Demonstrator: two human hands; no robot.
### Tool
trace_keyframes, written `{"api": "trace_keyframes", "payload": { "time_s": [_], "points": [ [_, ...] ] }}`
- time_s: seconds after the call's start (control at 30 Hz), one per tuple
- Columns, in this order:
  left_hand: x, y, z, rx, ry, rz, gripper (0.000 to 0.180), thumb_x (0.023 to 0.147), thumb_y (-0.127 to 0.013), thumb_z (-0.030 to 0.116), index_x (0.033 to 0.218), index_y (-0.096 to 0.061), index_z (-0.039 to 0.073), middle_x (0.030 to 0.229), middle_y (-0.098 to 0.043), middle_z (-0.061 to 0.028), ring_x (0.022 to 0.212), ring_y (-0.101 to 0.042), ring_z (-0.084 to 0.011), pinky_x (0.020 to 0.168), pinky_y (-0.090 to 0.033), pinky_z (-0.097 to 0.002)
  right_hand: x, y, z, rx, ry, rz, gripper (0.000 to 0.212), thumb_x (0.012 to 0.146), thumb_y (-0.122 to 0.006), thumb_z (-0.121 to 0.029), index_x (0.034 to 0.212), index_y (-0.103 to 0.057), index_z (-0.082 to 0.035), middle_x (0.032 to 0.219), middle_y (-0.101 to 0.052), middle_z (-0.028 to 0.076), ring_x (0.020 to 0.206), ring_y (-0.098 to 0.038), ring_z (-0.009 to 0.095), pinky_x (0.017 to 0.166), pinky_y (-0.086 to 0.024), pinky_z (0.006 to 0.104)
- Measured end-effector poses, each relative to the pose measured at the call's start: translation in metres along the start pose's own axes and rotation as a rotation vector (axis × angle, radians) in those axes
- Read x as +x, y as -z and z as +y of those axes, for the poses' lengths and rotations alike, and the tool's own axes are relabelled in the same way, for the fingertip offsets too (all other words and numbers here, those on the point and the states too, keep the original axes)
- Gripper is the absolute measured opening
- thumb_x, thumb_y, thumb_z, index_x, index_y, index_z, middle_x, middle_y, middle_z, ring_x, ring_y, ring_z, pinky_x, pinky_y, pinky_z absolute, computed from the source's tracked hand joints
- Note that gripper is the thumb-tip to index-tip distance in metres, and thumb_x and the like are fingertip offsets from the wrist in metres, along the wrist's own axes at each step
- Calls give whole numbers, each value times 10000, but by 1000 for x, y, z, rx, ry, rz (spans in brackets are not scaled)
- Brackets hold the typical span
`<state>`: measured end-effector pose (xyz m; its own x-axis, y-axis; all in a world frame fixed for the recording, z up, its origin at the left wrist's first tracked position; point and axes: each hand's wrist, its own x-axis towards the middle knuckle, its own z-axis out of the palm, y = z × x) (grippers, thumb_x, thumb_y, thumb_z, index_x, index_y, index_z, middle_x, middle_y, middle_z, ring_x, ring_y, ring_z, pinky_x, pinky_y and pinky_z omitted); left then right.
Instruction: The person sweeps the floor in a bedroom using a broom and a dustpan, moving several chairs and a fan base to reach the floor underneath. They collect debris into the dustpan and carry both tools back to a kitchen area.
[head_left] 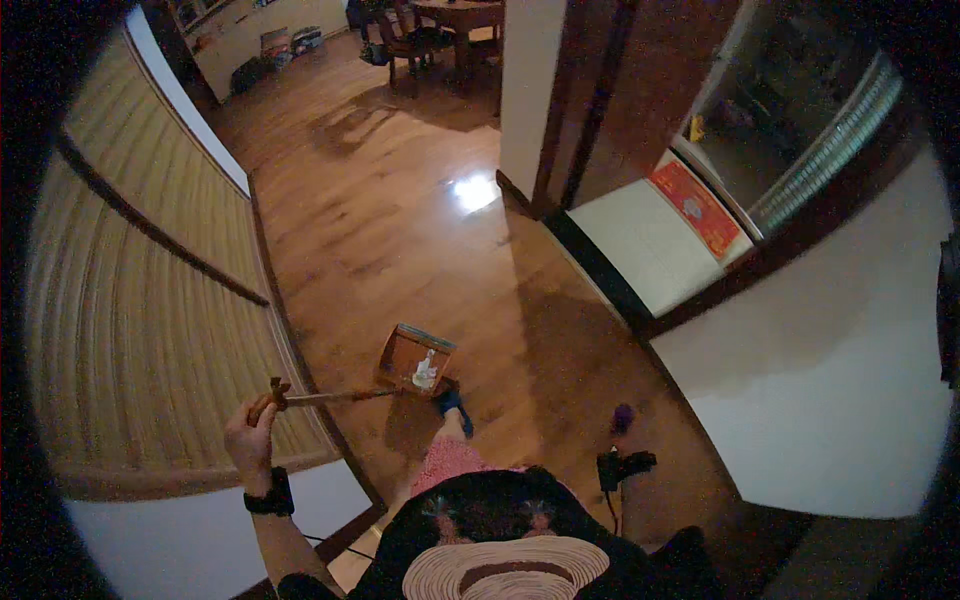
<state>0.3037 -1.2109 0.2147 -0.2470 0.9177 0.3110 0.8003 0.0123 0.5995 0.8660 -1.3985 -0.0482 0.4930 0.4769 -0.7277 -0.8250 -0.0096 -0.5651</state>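
Note:
My left hand (pixel 253 428), out at the left with a black band on its wrist, is closed round the end of a long dustpan handle (pixel 340 397). The handle runs sideways to an orange-brown dustpan (pixel 402 353) just ahead of my foot. Whitish crumpled litter (pixel 426 370) lies in the pan. At the lower right, a black band-like device (pixel 622 468) with a cord shows in deep shadow where my right arm reaches. My right hand's fingers cannot be made out there. Just beyond the device is a small dark purple thing (pixel 623 416) of unclear kind.
My blue slipper (pixel 455 410) is on the wood floor (pixel 360 240) beside the dustpan. Ribbed sliding panels (pixel 150 270) line the left side. To the right stand a white cabinet (pixel 640 240) with a red packet (pixel 697 208) and a pale wall. Table and chairs (pixel 405 45) are far ahead.

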Motion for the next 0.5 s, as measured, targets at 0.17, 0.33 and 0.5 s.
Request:
{"api": "trace_keyframes", "payload": {
  "time_s": [0.17, 0.33, 0.5],
  "points": [
    [29, 8, -20, 126, 61, -22, 238, 716, -715, 224, 788, -646, 8, 632, -577, -132, 577, -545, -233, 539, -420, -324, 20, -74, 7, -197, -25, 1, 150, 848, -551, -233, 840, -494, -95, 748, -496, 43, 650, -497, 186, 539, -434, 333],
    [130, -28, -35, 184, 106, -28, 253, 718, -716, 230, 761, -628, -3, 572, -511, -138, 539, -508, -233, 523, -402, -325, 63, -182, 31, -313, -75, -36, 169, 820, -590, -246, 801, -501, -104, 690, -495, 29, 591, -500, 187, 497, -442, 340],
    [195, -59, -64, 190, 63, -16, 259, 742, -705, 239, 752, -611, -2, 592, -513, -134, 546, -501, -231, 529, -398, -326, 102, -271, 54, -297, -136, -52, 141, 808, -598, -243, 762, -532, -127, 594, -486, -4, 504, -492, 164, 449, -433, 324]
  ]
}}
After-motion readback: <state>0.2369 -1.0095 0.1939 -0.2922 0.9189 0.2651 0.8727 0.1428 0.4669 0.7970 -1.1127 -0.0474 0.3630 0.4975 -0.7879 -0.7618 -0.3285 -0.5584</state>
